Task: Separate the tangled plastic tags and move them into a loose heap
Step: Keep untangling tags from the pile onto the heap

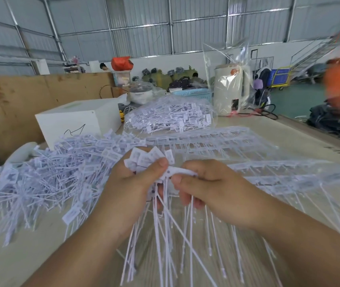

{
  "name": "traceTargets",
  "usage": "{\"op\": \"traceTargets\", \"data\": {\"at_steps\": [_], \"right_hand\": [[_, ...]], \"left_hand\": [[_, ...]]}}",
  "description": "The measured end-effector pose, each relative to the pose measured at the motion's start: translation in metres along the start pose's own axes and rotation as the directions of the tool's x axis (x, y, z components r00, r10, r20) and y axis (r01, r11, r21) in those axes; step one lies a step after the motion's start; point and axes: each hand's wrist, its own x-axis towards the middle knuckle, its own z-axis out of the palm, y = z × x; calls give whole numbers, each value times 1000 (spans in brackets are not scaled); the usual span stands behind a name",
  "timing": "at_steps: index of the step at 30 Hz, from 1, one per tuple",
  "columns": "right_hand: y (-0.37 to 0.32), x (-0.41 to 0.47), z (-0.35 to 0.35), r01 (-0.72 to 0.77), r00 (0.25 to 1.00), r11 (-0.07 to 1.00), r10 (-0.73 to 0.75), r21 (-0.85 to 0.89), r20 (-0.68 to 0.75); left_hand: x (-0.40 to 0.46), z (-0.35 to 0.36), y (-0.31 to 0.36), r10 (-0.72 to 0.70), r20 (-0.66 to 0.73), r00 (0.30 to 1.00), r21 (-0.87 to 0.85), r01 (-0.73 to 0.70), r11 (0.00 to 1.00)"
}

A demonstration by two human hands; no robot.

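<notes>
Nearest the camera, we saw two bare forearms reaching over the pale table (301,141), and below the hands a fan of long thin white tails (171,241) hung down toward the table's near edge. The left hand (132,183) was curled round a bunch of tags (148,157), its thumb pressed over the small white label heads that stood up above its fingers. The right hand (208,187) sat just beside it, thumb and fingers pinching a white strip (180,171) that ran between the two hands; several tails passed down through its curled fingers. How many tags each hand held we could not tell, since the tails were blurred. To the left, touching the table and spreading to its left edge, lay a loose heap of separated tags (47,177), heads and tails crossing at all angles. To the right and behind the hands lay flat racks of joined tags (223,141) in rows, still in strips. Beyond these we noted a clear bag of tags (169,114) resting on the table, with a white box (78,119) to its left and a cream appliance wrapped in clear plastic (230,88) to its right. A brown board (20,98) stood behind the box, and corrugated metal walls (144,21) closed the background.
</notes>
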Motion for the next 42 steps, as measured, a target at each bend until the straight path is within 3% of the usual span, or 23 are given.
{"op": "traceTargets", "data": {"at_steps": [11, 14, 16, 21, 25, 30, 32, 35, 37, 40, 42], "right_hand": [[3, 3, 4, -170, 985, 984, 171, 47, 0], [-1, 4, 6, -113, 991, 990, 118, 83, -59], [-4, 4, 11, -18, 985, 989, 43, 148, -165], [-7, 3, 37, 210, 897, 951, -94, 227, -432], [-5, 5, 44, 259, 866, 956, -167, 136, -472], [-6, 3, 27, 347, 782, 920, -175, 183, -599], [-5, 2, 26, 326, 840, 928, -195, 183, -507], [-1, 3, 36, 231, 916, 968, -181, 101, -359], [5, 5, 38, 205, 918, 977, -171, 56, -358], [13, 8, 36, 116, 926, 993, -104, 9, -364], [14, 9, 38, 60, 937, 996, -36, 58, -347]], "left_hand": [[1, -1, -3, 115, -45, 992, 193, -104, 976], [2, -1, -2, 113, -68, 991, 124, -104, 987], [1, 5, 3, 89, -108, 990, -20, -92, 996], [-7, 21, 17, -95, -125, 988, -387, 40, 921], [-12, 25, 18, -191, -124, 974, -428, 122, 896], [11, -16, 19, -469, -89, 878, -467, 380, 798], [14, -21, 15, -434, -50, 899, -363, 388, 847], [7, -4, 4, -232, -12, 973, -135, 229, 964], [2, 6, 1, -175, 52, 983, -126, 181, 975], [-2, 10, 1, -214, 92, 972, -139, 225, 964], [-5, 14, 1, -153, 167, 974, -118, 174, 978]]}}
